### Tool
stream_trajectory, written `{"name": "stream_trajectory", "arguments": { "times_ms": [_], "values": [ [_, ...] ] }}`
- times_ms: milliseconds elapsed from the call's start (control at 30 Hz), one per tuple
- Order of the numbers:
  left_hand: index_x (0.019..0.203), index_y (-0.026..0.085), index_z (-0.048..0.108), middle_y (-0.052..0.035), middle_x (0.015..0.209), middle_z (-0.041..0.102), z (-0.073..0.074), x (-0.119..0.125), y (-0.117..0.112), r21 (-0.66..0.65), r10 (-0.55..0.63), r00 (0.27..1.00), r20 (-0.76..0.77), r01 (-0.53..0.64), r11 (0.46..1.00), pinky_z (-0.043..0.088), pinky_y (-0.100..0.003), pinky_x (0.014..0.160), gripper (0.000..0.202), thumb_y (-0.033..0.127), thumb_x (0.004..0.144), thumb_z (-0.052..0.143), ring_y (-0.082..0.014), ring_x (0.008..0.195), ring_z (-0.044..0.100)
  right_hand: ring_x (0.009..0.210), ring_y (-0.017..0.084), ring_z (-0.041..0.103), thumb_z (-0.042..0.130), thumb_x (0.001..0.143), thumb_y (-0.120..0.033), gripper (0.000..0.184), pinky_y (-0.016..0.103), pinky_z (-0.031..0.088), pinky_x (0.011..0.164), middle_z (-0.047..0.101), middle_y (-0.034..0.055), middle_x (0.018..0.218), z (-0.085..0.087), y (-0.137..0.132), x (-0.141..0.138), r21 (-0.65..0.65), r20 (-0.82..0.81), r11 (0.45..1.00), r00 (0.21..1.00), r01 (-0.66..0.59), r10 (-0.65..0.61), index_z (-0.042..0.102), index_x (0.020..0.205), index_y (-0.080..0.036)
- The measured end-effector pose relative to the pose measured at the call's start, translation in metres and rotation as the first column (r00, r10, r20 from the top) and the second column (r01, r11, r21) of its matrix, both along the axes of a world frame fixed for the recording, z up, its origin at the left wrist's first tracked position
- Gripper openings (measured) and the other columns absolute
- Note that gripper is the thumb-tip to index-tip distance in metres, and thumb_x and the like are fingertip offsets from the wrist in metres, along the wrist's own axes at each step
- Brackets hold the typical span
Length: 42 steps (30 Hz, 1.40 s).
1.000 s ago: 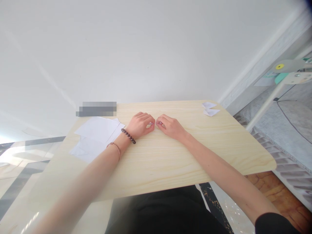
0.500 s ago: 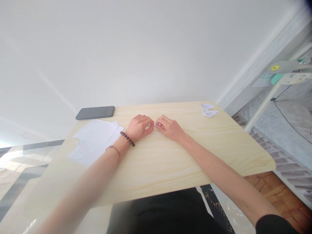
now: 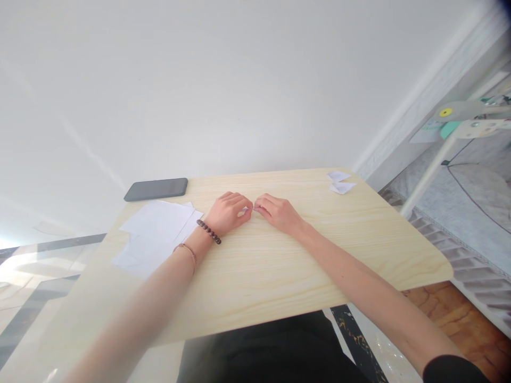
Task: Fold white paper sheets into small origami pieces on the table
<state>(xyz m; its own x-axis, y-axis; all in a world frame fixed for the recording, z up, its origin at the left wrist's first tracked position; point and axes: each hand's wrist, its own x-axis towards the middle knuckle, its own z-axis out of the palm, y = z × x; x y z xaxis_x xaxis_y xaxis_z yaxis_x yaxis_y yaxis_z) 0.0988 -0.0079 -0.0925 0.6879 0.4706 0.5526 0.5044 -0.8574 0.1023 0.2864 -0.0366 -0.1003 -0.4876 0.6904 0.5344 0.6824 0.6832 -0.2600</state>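
Note:
Over the middle of the wooden table (image 3: 255, 287), my left hand (image 3: 229, 211) and my right hand (image 3: 279, 211) meet fingertip to fingertip. Both are closed in a pinch on a small piece of white paper (image 3: 245, 209), mostly hidden by the fingers. A beaded bracelet (image 3: 208, 231) and a thin copper-coloured bangle (image 3: 187, 251) circle my left wrist. Just left of that wrist lie loose sheets of white paper (image 3: 157, 226), overlapping one another. Two small folded white paper pieces (image 3: 341, 187) rest at the far right of the table.
A dark phone (image 3: 156, 189) lies flat at the table's back left corner. Behind the table rises a white wall (image 3: 239, 80). To the right, beyond the table edge, stands a pale metal frame (image 3: 431, 170) with grey fabric behind it.
The view has tilted slightly, so the table sits a little lower in it. Both hands stay together with the paper pinched; the fingers have shifted only slightly.

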Motion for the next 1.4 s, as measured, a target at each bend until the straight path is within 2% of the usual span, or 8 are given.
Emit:
{"name": "stream_trajectory", "arguments": {
  "times_ms": [267,467,600,833,1067,1200,1333,1400],
  "values": [
    [0.081,0.017,0.058,-0.0025,0.077,0.062,-0.0008,-0.0007,0.0010,-0.017,0.026,0.999,0.035,-0.025,1.000,0.039,-0.028,0.073,0.013,0.022,0.079,0.046,-0.0133,0.073,0.055,0.066,0.009,0.053,0.040,0.085,-0.037,0.023,0.020,0.037,0.060,0.059,0.0029,0.081,-0.0018,0.0008,0.0018,0.000,-0.052,0.997,0.996,0.078,-0.078,0.052,0.080,-0.018],
    [0.080,0.017,0.058,-0.0027,0.077,0.062,-0.0009,-0.0008,0.0009,-0.024,0.018,0.999,0.035,-0.017,1.000,0.039,-0.029,0.073,0.012,0.021,0.079,0.046,-0.0135,0.073,0.055,0.063,0.009,0.052,0.040,0.085,-0.036,0.022,0.020,0.037,0.059,0.058,0.0017,0.078,-0.0027,0.0017,0.0019,-0.013,-0.032,0.995,0.995,0.098,-0.098,0.051,0.079,-0.018],
    [0.080,0.017,0.057,-0.0025,0.076,0.061,-0.0007,-0.0009,0.0007,-0.018,0.016,0.999,0.036,-0.015,1.000,0.039,-0.028,0.073,0.012,0.021,0.079,0.046,-0.0131,0.072,0.055,0.068,0.009,0.054,0.044,0.083,-0.038,0.021,0.019,0.037,0.059,0.058,0.0019,0.084,-0.0022,0.0012,0.0030,-0.029,-0.033,0.997,0.997,0.070,-0.071,0.051,0.082,-0.018],
    [0.077,0.017,0.057,-0.0026,0.074,0.062,-0.0007,0.0004,0.0001,-0.005,-0.019,1.000,-0.001,0.019,1.000,0.039,-0.028,0.074,0.013,0.020,0.079,0.045,-0.0131,0.074,0.055,0.068,0.010,0.053,0.041,0.085,-0.030,0.020,0.020,0.036,0.063,0.059,0.0010,0.078,-0.0022,0.0017,0.0038,-0.014,0.029,0.998,0.998,0.059,-0.059,0.053,0.075,-0.018],
    [0.078,0.018,0.058,-0.0033,0.077,0.062,-0.0005,0.0003,0.0000,-0.030,-0.001,1.000,-0.017,0.000,1.000,0.039,-0.029,0.075,0.015,0.021,0.080,0.044,-0.0140,0.076,0.055,0.065,0.009,0.053,0.043,0.084,-0.034,0.021,0.021,0.036,0.062,0.059,0.0011,0.077,-0.0043,0.0022,0.0045,-0.003,0.023,0.996,0.996,0.088,-0.087,0.055,0.077,-0.019],
    [0.085,0.018,0.058,-0.0039,0.085,0.062,-0.0021,-0.0009,0.0012,-0.064,0.043,0.999,-0.030,-0.045,0.997,0.040,-0.030,0.076,0.015,0.023,0.079,0.045,-0.0155,0.081,0.055,0.064,0.009,0.053,0.043,0.084,-0.034,0.021,0.021,0.035,0.061,0.060,0.0011,0.079,-0.0037,0.0025,0.0055,0.004,-0.003,0.993,0.993,0.117,-0.117,0.055,0.077,-0.019],
    [0.101,0.019,0.056,-0.0051,0.094,0.062,-0.0066,-0.0038,0.0044,-0.094,0.142,0.989,-0.044,-0.146,0.985,0.042,-0.031,0.076,0.025,0.028,0.079,0.047,-0.0177,0.087,0.055,0.064,0.010,0.053,0.044,0.083,-0.033,0.022,0.022,0.036,0.062,0.061,0.0012,0.075,-0.0029,0.0040,0.0068,0.031,0.020,0.990,0.991,0.135,-0.135,0.055,0.072,-0.018],
    [0.102,0.019,0.057,-0.0054,0.093,0.063,-0.0085,-0.0053,0.0055,-0.096,0.186,0.980,-0.063,-0.192,0.977,0.043,-0.031,0.073,0.027,0.030,0.080,0.046,-0.0187,0.087,0.055,0.065,0.011,0.054,0.044,0.084,-0.032,0.021,0.022,0.036,0.063,0.062,0.0010,0.076,-0.0030,0.0046,0.0072,0.039,0.031,0.990,0.990,0.137,-0.138,0.055,0.072,-0.019]
  ]
}}
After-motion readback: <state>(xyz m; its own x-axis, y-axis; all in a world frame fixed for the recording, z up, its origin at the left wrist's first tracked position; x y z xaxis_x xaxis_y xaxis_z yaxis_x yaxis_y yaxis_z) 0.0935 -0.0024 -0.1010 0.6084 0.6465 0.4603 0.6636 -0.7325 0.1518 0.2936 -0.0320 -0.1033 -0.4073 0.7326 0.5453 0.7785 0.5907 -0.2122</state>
